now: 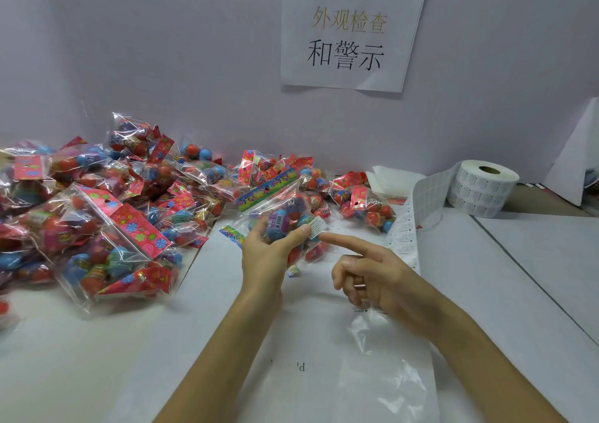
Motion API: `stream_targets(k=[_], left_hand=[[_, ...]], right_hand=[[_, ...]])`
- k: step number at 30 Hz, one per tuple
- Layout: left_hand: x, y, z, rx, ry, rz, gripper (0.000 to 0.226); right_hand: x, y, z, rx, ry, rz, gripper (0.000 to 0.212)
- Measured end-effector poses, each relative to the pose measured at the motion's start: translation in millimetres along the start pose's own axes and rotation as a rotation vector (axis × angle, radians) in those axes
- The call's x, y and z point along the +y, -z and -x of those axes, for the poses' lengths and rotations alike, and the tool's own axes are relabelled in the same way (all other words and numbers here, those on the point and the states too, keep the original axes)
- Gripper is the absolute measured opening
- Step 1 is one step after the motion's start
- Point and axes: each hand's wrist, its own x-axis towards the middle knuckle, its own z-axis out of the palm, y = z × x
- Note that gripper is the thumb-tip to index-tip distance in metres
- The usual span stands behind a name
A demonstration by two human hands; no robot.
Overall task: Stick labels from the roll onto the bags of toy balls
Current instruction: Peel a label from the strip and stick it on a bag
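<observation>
View: head camera.
Bag (pixel 281 212): clear, filled with toy balls, raised over the table (pixel 534 260).
Left grip: my left hand (pixel 265 257), fingers clamped round the bag.
Right grip: my right hand (pixel 372 276), index straight, tip touching the white label (pixel 318 228); other fingers loosely curled.
Roll (pixel 483 192): far right, on the table.
Pile of bags (pixel 107 208): left.
</observation>
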Motion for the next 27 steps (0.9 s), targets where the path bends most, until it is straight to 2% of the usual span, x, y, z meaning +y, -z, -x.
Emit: stream_targets(k=[3,5,7,10,13,17,20,23,27], left_hand=[[2.3,4.2,-3.7,0.041,-0.009,0.047,0.040],[4.9,6.1,-4.4,0.024,0.015,0.082,0.047],[4.7,4.2,-2.1,-0.039,0.024,0.064,0.051],[-0.5,-2.7,4.7,-0.153,-0.001,-0.037,0.048],[-7.1,-7.4,9.8,-0.269,-0.058,-0.125,0.038],[-7.5,-9.0,13.8,-0.331,-0.110,-0.182,0.036],[-3.7,-9.1,15.1,-0.360,-0.115,-0.181,0.048],[-1.0,-8.1,14.2,-0.357,-0.080,-0.150,0.059],[-0.5,-8.0,13.2,-0.363,-0.025,-0.122,0.059]], right_hand=[[1.5,2.5,-0.7,0.002,0.004,-0.018,0.048],[3.0,3.2,-2.2,0.063,0.039,-0.042,0.046],[4.4,2.9,-3.9,0.193,0.111,-0.048,0.044],[6.5,3.3,-5.3,0.395,0.201,0.137,0.055],[8.4,2.5,-5.0,0.435,0.197,0.229,0.064],[9.6,0.7,-5.7,0.467,0.183,0.265,0.045],[9.6,3.5,-5.6,0.459,0.211,0.173,0.042],[8.0,6.2,-5.7,0.444,0.218,0.095,0.035],[8.7,12.5,-6.4,0.432,0.203,0.055,0.014]])
